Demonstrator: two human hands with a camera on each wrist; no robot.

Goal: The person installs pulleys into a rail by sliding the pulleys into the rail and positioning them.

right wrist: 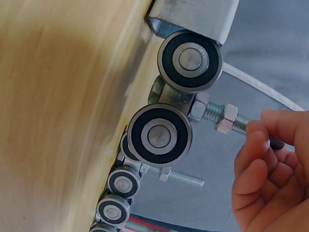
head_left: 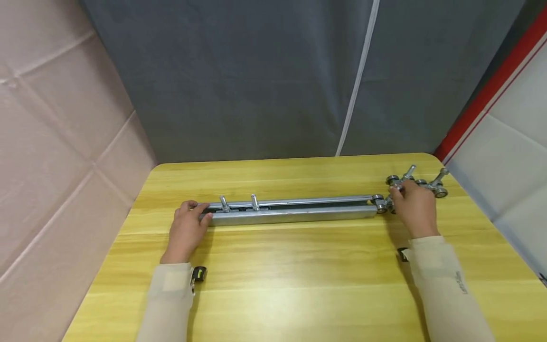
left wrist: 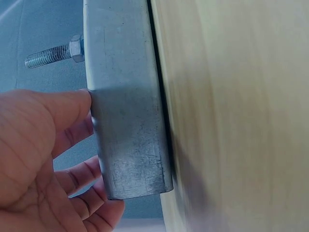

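A long silver metal channel rail (head_left: 295, 216) lies across the table with its slot facing up. My left hand (head_left: 186, 230) grips its left end, thumb on the near edge and fingers round the far side. Two threaded bolts (head_left: 255, 202) stand up from the slot near that end. At the rail's right end is a roller trolley (right wrist: 175, 99) with black-sealed wheels. Thumb and fingers of my right hand (right wrist: 275, 166) pinch the trolley's threaded bolt (right wrist: 239, 124). Its leading wheel is at the rail's mouth; how far inside, I cannot tell.
More roller trolleys (head_left: 440, 185) sit behind and right of my right hand, their bolts tilted up. Underneath is a yellow wood-grain table (head_left: 299, 275). A dark grey curtain (head_left: 239, 85) hangs beyond its back edge, with pale padded walls (head_left: 64, 142) at the sides.
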